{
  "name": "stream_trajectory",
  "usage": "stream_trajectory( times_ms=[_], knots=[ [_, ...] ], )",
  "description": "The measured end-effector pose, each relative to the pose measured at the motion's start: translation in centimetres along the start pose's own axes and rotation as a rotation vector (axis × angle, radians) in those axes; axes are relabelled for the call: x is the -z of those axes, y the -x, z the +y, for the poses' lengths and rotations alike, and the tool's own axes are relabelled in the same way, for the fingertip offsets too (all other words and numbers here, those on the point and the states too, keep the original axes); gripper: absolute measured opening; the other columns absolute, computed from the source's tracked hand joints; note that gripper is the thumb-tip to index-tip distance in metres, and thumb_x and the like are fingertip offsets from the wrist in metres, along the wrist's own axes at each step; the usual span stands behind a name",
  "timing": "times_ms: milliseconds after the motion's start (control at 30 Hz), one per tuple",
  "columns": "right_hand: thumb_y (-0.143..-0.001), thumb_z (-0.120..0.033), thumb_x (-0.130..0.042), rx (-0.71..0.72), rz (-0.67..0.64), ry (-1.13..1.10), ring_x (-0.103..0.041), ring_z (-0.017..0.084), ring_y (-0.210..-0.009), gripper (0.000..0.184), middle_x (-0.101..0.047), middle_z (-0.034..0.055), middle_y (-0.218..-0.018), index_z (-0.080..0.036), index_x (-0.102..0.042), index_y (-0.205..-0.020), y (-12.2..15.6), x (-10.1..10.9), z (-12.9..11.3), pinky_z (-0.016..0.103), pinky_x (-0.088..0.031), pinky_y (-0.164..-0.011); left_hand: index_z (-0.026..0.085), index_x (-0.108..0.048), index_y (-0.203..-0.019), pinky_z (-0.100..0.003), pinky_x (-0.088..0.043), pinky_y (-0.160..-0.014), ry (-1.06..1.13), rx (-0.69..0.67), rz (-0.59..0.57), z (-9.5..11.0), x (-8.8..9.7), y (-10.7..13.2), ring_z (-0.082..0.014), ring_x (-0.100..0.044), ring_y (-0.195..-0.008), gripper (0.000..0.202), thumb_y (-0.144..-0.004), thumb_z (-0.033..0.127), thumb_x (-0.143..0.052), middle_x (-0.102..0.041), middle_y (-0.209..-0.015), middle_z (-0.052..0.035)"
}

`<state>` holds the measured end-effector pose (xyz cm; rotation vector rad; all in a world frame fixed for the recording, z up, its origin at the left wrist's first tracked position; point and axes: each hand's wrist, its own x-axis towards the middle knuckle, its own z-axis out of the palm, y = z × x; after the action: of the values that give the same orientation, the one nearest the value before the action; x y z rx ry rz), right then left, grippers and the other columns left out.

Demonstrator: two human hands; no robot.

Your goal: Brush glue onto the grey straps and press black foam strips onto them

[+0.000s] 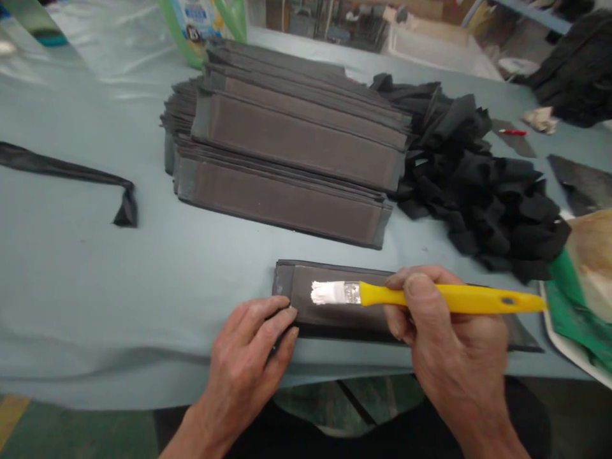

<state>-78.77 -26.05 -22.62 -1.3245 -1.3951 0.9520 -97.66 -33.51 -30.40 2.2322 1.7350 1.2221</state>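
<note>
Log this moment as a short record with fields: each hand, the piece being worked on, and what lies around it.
left hand: flat and open, fingertips pressing the left end of a flat dark grey fabric strip
right hand: grips a yellow-handled flat brush, its white bristles lying on that strip
behind the strip: stacks of matching dark grey strips
right of the stacks: heap of crumpled black fabric pieces
far left: loose black fabric band
surface: pale blue-grey covered table
</note>
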Motion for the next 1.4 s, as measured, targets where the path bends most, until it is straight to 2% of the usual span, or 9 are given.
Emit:
stream_trajectory(
  times_ms=[167,400,533,667,833,933,1100,1233,1400],
  knots=[
    [-0.102,-0.043,-0.061,0.039,0.024,0.060,-0.044,0.008,-0.043,0.032,-0.050,-0.0060,-0.051,-0.020,-0.065,-0.081,0.2,-0.7,0.4,0.020,-0.035,-0.042,0.015,-0.064,-0.113,-0.035,-0.055,-0.090,-0.054,-0.023,0.011,-0.3,-0.4,-0.4,-0.0203,-0.065,-0.099,0.018,-0.096,0.008,-0.064,-0.070,-0.110,-0.0099],
    [-0.102,-0.037,-0.060,0.115,-0.043,0.037,-0.044,0.007,-0.040,0.028,-0.051,-0.0062,-0.049,-0.019,-0.065,-0.081,0.0,-1.7,1.2,0.018,-0.031,-0.037,0.016,-0.065,-0.112,-0.037,-0.054,-0.086,-0.093,-0.029,0.015,-0.3,-0.6,-0.3,-0.0217,-0.066,-0.096,0.017,-0.096,0.011,-0.066,-0.072,-0.109,-0.0090],
    [-0.100,-0.036,-0.061,0.115,-0.034,0.165,-0.045,0.008,-0.039,0.027,-0.050,-0.0070,-0.048,-0.020,-0.065,-0.078,-0.2,-1.4,1.0,0.019,-0.035,-0.038,0.015,-0.065,-0.110,-0.036,-0.055,-0.085,-0.111,-0.049,0.021,-0.3,-0.6,-0.5,-0.0215,-0.067,-0.094,0.015,-0.096,0.011,-0.066,-0.073,-0.108,-0.0095],
    [-0.098,-0.036,-0.058,0.067,0.089,0.380,-0.047,0.009,-0.040,0.028,-0.050,-0.0066,-0.048,-0.021,-0.064,-0.076,-0.6,1.1,0.4,0.021,-0.040,-0.042,0.014,-0.066,-0.109,-0.036,-0.055,-0.087,-0.118,-0.066,0.024,-0.4,-0.6,-0.6,-0.0217,-0.068,-0.093,0.017,-0.093,0.009,-0.069,-0.074,-0.106,-0.0104],
    [-0.095,-0.036,-0.059,0.096,0.137,0.572,-0.051,0.011,-0.041,0.028,-0.052,-0.0051,-0.047,-0.022,-0.064,-0.071,-1.4,5.9,1.1,0.021,-0.042,-0.043,0.014,-0.068,-0.111,-0.038,-0.055,-0.088,-0.142,-0.090,0.019,-0.7,-0.7,-0.4,-0.0237,-0.070,-0.095,0.022,-0.090,0.009,-0.072,-0.074,-0.109,-0.0117],
    [-0.094,-0.037,-0.058,0.098,0.224,0.614,-0.050,0.011,-0.040,0.029,-0.051,-0.0052,-0.046,-0.022,-0.065,-0.070,-1.8,8.6,1.8,0.022,-0.042,-0.043,0.014,-0.070,-0.112,-0.039,-0.055,-0.087,-0.168,-0.102,0.022,-1.1,-0.7,-0.1,-0.0249,-0.070,-0.094,0.022,-0.090,0.011,-0.074,-0.075,-0.109,-0.0119],
    [-0.090,-0.036,-0.058,0.074,0.325,0.694,-0.051,0.013,-0.040,0.027,-0.052,-0.0034,-0.045,-0.022,-0.064,-0.068,-2.1,11.5,1.9,0.024,-0.042,-0.042,0.023,-0.071,-0.117,-0.044,-0.053,-0.086,-0.148,-0.070,0.003,-1.8,-0.9,0.4,-0.0276,-0.071,-0.095,0.026,-0.091,0.019,-0.074,-0.076,-0.114,-0.0088],
    [-0.091,-0.035,-0.059,0.071,0.285,0.608,-0.050,0.013,-0.041,0.028,-0.051,-0.0037,-0.046,-0.023,-0.063,-0.067,-1.7,10.2,1.5,0.024,-0.041,-0.043,0.025,-0.070,-0.115,-0.042,-0.055,-0.086,-0.181,-0.055,-0.005,-1.5,-0.9,0.2,-0.0259,-0.072,-0.093,0.023,-0.092,0.020,-0.072,-0.076,-0.114,-0.0076],
    [-0.097,-0.036,-0.059,0.106,0.160,0.282,-0.050,0.011,-0.044,0.028,-0.050,-0.0055,-0.049,-0.022,-0.063,-0.074,-1.1,3.8,1.0,0.023,-0.040,-0.044,0.023,-0.069,-0.116,-0.041,-0.056,-0.087,-0.198,-0.069,0.013,-1.1,-1.0,0.2,-0.0246,-0.071,-0.096,0.027,-0.092,0.012,-0.071,-0.075,-0.114,-0.0080]
  ],
)
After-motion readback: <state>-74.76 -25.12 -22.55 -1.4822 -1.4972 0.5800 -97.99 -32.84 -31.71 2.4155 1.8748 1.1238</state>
